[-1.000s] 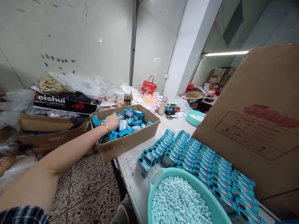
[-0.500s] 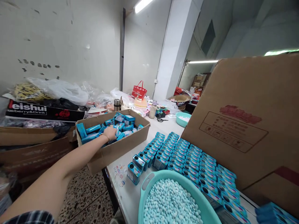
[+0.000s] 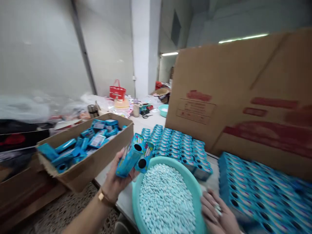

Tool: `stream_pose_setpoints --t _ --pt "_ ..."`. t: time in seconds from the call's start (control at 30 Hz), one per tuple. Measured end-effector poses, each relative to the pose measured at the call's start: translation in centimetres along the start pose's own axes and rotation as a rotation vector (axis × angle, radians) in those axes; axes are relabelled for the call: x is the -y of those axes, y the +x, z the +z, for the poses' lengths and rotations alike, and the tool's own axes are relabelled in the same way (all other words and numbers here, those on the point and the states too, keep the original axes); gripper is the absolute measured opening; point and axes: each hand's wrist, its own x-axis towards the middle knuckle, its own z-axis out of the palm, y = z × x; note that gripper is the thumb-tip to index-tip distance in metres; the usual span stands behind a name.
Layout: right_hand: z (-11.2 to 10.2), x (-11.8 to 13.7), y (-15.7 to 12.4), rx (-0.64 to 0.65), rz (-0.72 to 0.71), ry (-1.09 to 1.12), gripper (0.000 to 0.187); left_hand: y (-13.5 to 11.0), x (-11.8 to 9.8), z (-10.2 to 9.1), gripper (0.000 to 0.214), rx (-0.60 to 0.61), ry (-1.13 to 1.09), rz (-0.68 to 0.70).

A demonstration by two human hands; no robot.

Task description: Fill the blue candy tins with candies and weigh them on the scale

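My left hand [image 3: 116,178] is closed around two small blue candy boxes [image 3: 131,156], tilted, their dark round holes facing me, beside the rim of a turquoise basin [image 3: 136,198]. Pale blue candies [image 3: 168,198] fill this basin. At the basin's right edge is my right hand [image 3: 216,211], blurred, its fingers curled around a few pale candies [image 3: 218,209]. Rows of blue boxes [image 3: 175,143] stand upright behind the basin. To the right, a further block of blue boxes [image 3: 255,188] shows the same round holes.
An open cardboard box [image 3: 97,162] with loose blue boxes stands at the left. A large cardboard panel [image 3: 234,81] rises behind the rows. Farther back on the table [image 3: 142,123] are scissors [image 3: 147,116], a red bag [image 3: 117,91] and a second turquoise basin [image 3: 163,110].
My left hand has come out of the cardboard box and now holds two blue boxes near the basin. My right hand has come into view. The view has turned right.
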Motion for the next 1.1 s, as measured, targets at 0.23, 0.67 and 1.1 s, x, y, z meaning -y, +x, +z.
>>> stream_pose_setpoints --t 0.23,0.67,1.1 --pt "2.2 -4.8 -2.5 0.116 0.130 0.362 0.023 0.1 12.9 5.2 0.031 0.075 -0.164 -0.269" --pt "2.9 -7.3 -2.4 0.063 -0.241 -0.167 0.029 -2.3 13.6 2.5 0.076 0.316 1.209 0.437" --pt "7.8 -7.6 3.1 0.844 -0.813 -1.587 0.028 0.8 5.6 -2.1 0.054 -0.186 0.856 0.520"
